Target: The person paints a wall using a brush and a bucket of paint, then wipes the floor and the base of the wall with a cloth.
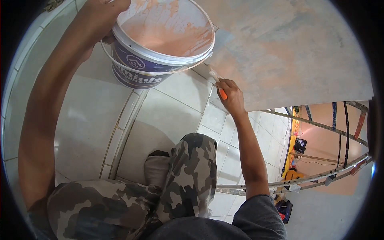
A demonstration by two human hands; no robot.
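Observation:
My left hand (107, 16) is closed on the left rim of a paint bucket (138, 66) with a purple label, which is tilted toward me. Peach-coloured paint (160, 44) coats the inside wall and lies in the bottom; the wire handle hangs down across the front. In my right hand (232, 96), fingers wrapped round its orange handle, is a paintbrush (215, 75). Its bristle end points up and left, close to the lower edge of the wall (280, 56), which is patched with peach and grey. The left fingertips are partly hidden behind the rim.
White tiled steps (172, 98) lie under the bucket and around my camouflage-clad legs (188, 176). A paint-spattered ladder (320, 126) lies across the right side. Beyond it are a guitar (294, 175), a black case (300, 145) and a peach-painted wall (320, 116).

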